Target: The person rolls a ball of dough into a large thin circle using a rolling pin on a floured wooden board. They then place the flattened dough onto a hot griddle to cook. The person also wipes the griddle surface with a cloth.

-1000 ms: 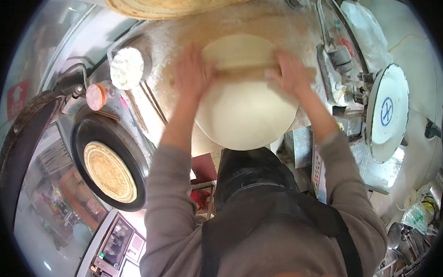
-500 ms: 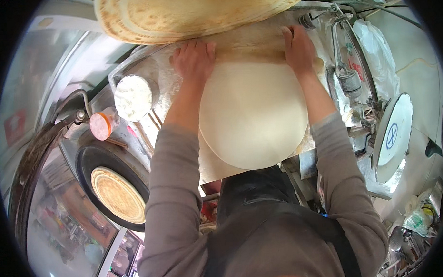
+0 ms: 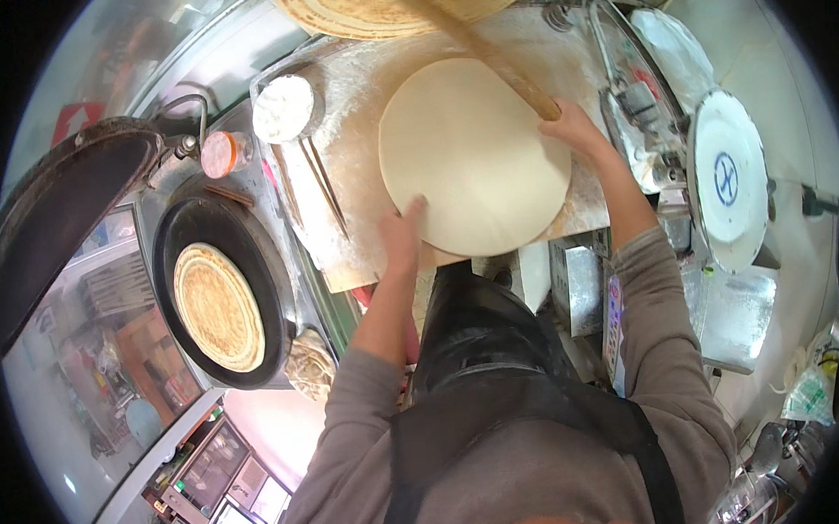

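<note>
A large round sheet of pale rolled dough [image 3: 476,158] lies on the floured wooden board [image 3: 359,107], its near edge reaching the board's front edge. My right hand [image 3: 574,127] is closed round one end of a wooden rolling pin [image 3: 491,58]. The pin slants away to the far left across the dough's far rim, its other end over a large browned flatbread [image 3: 355,15]. At the dough's near left rim my left hand [image 3: 402,233] grips the edge, thumb on top and fingers mostly hidden.
To the left, a flatbread [image 3: 218,306] sits in a black round pan [image 3: 277,295] with its raised lid [image 3: 76,209]. A bowl of flour [image 3: 283,110], an orange-rimmed jar [image 3: 220,156] and sticks [image 3: 324,187] are nearby. A white enamel lid [image 3: 747,177] stands at right.
My left hand has left the rolling pin and come down to the dough's near left rim. The pin has swung from level to slanted, held by my right hand alone. The view has shifted.
</note>
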Demonstrator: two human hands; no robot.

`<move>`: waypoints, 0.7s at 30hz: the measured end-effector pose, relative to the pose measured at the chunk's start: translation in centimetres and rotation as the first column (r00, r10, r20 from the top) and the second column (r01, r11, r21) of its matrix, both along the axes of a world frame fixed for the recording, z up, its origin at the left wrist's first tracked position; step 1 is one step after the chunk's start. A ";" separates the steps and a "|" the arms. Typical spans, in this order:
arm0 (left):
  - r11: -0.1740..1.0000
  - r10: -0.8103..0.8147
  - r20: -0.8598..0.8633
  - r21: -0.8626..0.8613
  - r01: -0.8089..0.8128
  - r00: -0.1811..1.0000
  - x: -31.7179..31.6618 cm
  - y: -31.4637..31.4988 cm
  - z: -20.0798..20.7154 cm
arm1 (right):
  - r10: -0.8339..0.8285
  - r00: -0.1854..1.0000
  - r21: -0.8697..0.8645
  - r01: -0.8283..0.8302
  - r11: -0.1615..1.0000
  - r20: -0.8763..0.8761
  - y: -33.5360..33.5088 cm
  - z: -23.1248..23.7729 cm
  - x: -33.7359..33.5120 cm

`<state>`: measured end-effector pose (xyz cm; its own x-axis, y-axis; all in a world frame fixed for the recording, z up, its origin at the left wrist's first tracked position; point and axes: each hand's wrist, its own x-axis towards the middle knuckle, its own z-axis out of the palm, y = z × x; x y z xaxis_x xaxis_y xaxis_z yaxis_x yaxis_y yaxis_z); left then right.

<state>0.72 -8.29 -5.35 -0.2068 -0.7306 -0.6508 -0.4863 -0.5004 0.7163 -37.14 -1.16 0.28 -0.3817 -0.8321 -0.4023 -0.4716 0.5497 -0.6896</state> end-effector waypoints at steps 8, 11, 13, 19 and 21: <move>0.909 0.067 -0.291 -0.377 -0.178 0.954 2.6 0.1 3.7 | -0.126 0.971 0.041 0.120 0.992 0.201 17.6 3.1 6.5; 0.346 -0.121 0.388 -0.846 0.405 0.914 3.3 2.0 2.0 | 0.265 0.901 -0.026 -0.291 0.956 -0.343 18.8 2.9 8.9; -0.033 -0.232 0.718 -0.681 0.732 0.657 3.3 4.1 1.0 | 0.378 0.712 -0.171 -0.569 0.805 -0.592 18.1 1.4 9.8; 0.331 0.057 0.674 -0.709 0.623 0.736 -1.5 0.2 -1.7 | -0.175 0.590 -0.326 -0.160 0.932 -0.788 11.7 -5.2 7.6; 0.363 0.088 0.624 -0.746 0.558 0.776 -3.8 -4.7 -2.7 | -0.244 0.601 -0.342 -0.052 0.938 -0.761 7.9 -6.7 5.7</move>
<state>-3.04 -12.97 -8.03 -0.3783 -0.8869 0.2651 -0.8663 0.4401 0.2363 -31.46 6.77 -6.46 -0.5066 -0.7865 0.3532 -0.8622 0.4613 -0.2094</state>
